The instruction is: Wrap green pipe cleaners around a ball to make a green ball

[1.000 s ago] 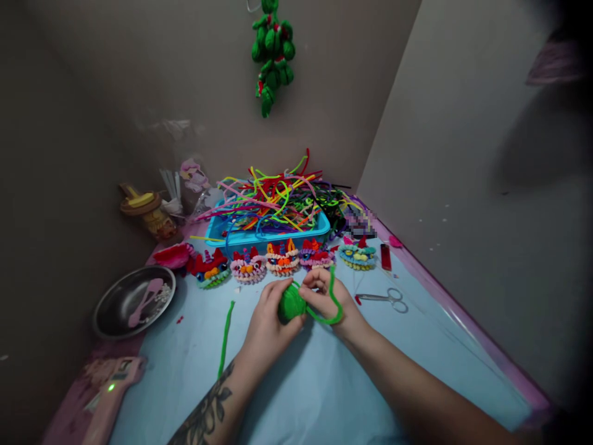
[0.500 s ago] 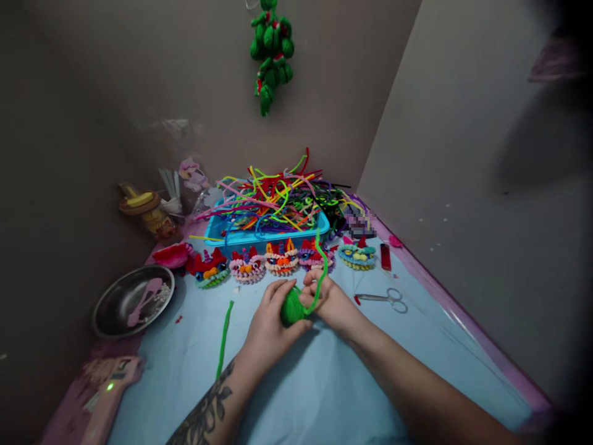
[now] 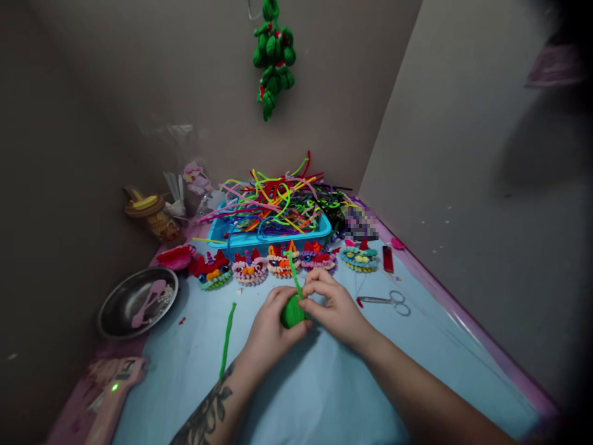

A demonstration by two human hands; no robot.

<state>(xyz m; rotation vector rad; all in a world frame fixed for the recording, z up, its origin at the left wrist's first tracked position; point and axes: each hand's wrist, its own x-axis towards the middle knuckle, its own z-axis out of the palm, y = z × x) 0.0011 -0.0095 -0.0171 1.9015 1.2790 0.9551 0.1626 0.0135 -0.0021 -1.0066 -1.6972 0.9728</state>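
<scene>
My left hand (image 3: pixel 271 324) is closed around a rounded bundle of green pipe cleaner (image 3: pixel 291 313), thumb below and fingers on top. At the bundle's right side, my right hand (image 3: pixel 336 309) pinches a bright green pipe cleaner (image 3: pixel 295 273), whose free end sticks up and away from me. The spot where the strand meets the bundle is partly hidden by my right fingertips. A separate green pipe cleaner (image 3: pixel 227 337) lies on the blue table cover, left of my left hand. Just beyond my hands stand several colourful lion-head figures (image 3: pixel 250 267) in a row.
Behind the figures, a blue tray (image 3: pixel 273 242) overflows with coloured pipe cleaners. Scissors (image 3: pixel 385 301) and a red lighter (image 3: pixel 388 259) lie at right. To the left are a metal bowl (image 3: pixel 111 309) and a pink glue gun (image 3: pixel 113 395). A green bundle (image 3: pixel 274 59) hangs on the wall.
My right hand has turned over and shifted its pinch on the strand. The strand's free end has swung left and now leans over the bundle, which my left hand still holds.
</scene>
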